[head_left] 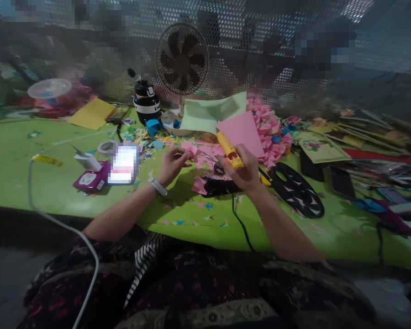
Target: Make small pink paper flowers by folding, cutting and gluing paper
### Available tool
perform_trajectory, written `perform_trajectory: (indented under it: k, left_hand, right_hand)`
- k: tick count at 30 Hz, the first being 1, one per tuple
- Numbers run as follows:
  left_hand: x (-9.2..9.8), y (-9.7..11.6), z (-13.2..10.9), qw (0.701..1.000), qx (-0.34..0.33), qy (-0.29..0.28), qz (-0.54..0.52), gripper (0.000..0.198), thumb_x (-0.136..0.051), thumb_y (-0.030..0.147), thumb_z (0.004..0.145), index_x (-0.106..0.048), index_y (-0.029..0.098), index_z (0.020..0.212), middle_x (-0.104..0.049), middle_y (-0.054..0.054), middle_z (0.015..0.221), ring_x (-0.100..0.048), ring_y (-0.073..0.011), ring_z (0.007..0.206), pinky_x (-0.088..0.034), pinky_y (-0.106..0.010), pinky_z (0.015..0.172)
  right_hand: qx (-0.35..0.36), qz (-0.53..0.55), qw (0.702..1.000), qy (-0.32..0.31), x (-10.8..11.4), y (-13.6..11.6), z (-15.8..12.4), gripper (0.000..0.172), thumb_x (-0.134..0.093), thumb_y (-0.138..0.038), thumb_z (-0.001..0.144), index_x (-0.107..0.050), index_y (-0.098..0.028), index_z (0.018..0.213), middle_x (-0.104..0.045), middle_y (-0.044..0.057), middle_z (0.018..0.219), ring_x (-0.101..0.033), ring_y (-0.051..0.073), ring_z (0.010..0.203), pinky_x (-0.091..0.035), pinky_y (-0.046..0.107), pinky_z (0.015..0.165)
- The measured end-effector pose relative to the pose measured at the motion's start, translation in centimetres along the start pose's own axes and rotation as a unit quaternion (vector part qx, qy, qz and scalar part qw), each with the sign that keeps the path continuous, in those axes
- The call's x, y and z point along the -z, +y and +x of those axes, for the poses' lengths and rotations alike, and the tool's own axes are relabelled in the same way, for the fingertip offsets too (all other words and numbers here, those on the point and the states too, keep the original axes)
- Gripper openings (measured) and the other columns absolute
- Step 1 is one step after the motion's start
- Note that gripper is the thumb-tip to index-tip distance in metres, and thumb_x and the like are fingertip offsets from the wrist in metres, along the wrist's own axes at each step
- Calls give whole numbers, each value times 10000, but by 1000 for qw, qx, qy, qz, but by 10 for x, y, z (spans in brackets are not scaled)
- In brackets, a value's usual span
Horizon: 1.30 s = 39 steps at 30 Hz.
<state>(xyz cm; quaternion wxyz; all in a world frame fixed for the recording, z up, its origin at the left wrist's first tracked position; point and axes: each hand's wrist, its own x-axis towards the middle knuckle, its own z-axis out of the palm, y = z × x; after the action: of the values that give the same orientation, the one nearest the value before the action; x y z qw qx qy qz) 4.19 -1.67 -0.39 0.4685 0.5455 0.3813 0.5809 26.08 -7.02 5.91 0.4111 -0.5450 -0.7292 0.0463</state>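
1. The counter (65, 185) has a smooth, bright green, slightly shiny surface, strewn with small angular paper scraps (208, 205) in pink, blue and white.
2. Behind it stands a panel (226, 41) pierced with rows of tiny holes, and before that a round fan (182, 57) with a wire grille.
3. Flat paper comes in three colours: a curling pale green sheet (208, 114), a squarish pink sheet (241, 132) overlapping it, and a yellow sheet (92, 113) at the far left.
4. Crumpled-looking pink paper shapes (267, 128) are heaped beside the pink sheet.
5. A black oval object (296, 189) with cut-out openings lies to the right, dotted with scraps.
6. Of the containers, a pale bowl (169, 128) beside the fan has blue paper in it; a dark, rounded bottle (147, 107) with a white band stands next to it, its contents hidden.
7. The left hand (174, 165) grasps a pink paper piece (192, 150) between thumb and fingers; the piece is small and thin, above the middle of the counter, near the pink sheet.
8. The right hand (245, 167) has its fingers wrapped around a yellow tool (229, 147), long, hard-looking and dark-tipped, tilted up and leftward in front of the pink sheet.
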Motion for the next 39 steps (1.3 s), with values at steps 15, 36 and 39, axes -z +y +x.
perform_trajectory:
  k: [15, 36, 39]
  left_hand:
    - [3, -4, 6, 999, 36, 26, 6, 351, -845, 452, 679, -650, 162, 716, -730, -57, 769, -702, -142, 672, -617, -239, 560]
    - [0, 1, 4, 996, 74, 36, 24, 251, -791, 354, 733, -643, 150, 736, -702, -22, 744, -678, -124, 695, -587, -225, 614]
    - [0, -1, 5, 996, 74, 30, 32, 233, -798, 330, 739, -652, 150, 746, -698, -26, 741, -671, -121, 683, -576, -219, 603]
  right_hand:
    - [-196, -168, 961, -103, 87, 86, -54, 361, -806, -351, 605, -640, -202, 889, -684, 88, 902, -598, 253, 781, -414, 342, 682]
    - [-247, -349, 902, -52, 118, 110, -100, 375, -683, -414, 774, -731, -172, 1057, -734, 155, 1026, -668, 330, 956, -512, 432, 816]
    - [-184, -309, 932, -42, 109, 88, -79, 281, -635, -367, 818, -742, -170, 988, -734, 153, 980, -672, 317, 934, -514, 428, 822]
